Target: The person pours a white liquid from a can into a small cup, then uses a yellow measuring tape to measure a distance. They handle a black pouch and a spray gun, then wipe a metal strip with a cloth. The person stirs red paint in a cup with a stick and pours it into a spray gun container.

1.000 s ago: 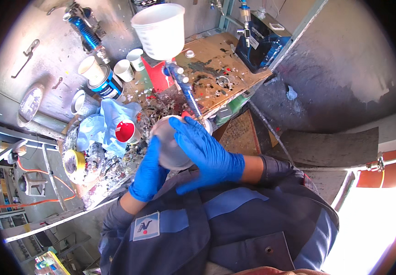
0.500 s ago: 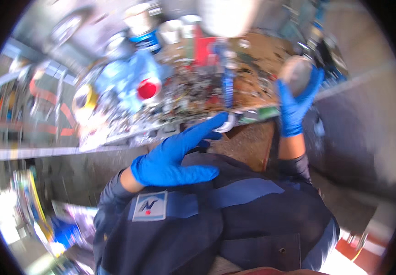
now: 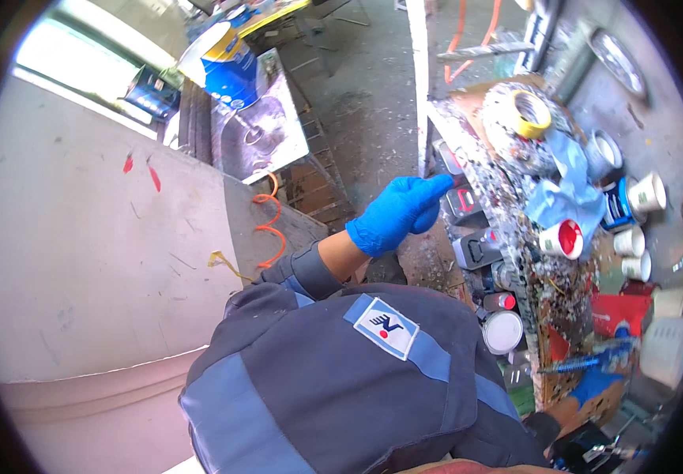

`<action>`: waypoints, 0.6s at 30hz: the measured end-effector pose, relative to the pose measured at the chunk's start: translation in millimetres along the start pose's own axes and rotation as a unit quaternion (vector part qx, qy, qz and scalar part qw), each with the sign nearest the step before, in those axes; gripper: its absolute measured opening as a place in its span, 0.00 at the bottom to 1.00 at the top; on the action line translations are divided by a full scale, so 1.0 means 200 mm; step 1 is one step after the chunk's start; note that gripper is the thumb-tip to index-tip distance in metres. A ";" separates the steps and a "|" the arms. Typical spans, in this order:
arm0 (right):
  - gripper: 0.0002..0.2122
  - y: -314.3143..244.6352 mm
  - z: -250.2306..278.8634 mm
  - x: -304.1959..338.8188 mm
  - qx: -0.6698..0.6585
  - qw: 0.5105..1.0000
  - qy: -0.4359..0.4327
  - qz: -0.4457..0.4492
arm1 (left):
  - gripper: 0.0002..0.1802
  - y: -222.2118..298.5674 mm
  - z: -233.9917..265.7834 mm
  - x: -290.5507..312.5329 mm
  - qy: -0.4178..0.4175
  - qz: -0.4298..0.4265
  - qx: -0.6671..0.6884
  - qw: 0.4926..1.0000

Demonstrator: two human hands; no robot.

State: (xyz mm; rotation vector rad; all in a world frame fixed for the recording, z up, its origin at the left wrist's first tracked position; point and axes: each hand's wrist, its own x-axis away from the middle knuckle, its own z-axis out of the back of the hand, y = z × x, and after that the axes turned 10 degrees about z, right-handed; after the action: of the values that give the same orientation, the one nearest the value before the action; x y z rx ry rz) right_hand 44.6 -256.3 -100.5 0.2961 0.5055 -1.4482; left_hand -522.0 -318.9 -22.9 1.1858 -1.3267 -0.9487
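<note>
Holding my left hand curled closed with nothing visible in it, I have my right hand, its grasp undeterminable, just beside the spray gun, apparently a reaching step calling next for direct sight.

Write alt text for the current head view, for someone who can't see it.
A curled, blue-gloved left hand hangs beside a paint-spattered bench; the right hand, also gloved, is near a spray gun at lower right. A white cup with red inside stands by crumpled blue cloth.
</note>
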 end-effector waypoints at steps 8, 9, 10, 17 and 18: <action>0.16 -0.60 0.19 0.02 0.082 0.984 0.146 0.056 | 0.32 0.04 0.52 -0.22 0.088 -0.053 0.244 0.964; 0.15 -0.67 0.18 0.01 0.092 0.983 0.147 0.062 | 0.31 0.06 0.61 -0.28 0.111 -0.079 0.247 0.960; 0.15 -0.77 0.17 -0.01 0.101 0.982 0.148 0.065 | 0.30 0.09 0.72 -0.35 0.132 -0.107 0.246 0.954; 0.12 -2.08 -0.22 -0.41 -0.056 0.979 0.058 0.190 | 0.12 0.94 2.16 -0.89 0.411 -0.406 0.036 0.816; 0.12 -2.32 -0.31 -0.47 -0.280 0.921 0.128 0.239 | 0.15 1.10 2.42 -0.95 0.450 -0.433 -0.002 0.781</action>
State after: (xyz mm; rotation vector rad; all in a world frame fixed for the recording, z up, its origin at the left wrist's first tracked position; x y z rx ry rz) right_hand -426.1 -197.5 -56.6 0.1317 0.9616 -0.7474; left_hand -1041.6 -135.0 97.7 1.9560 0.0524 -0.7717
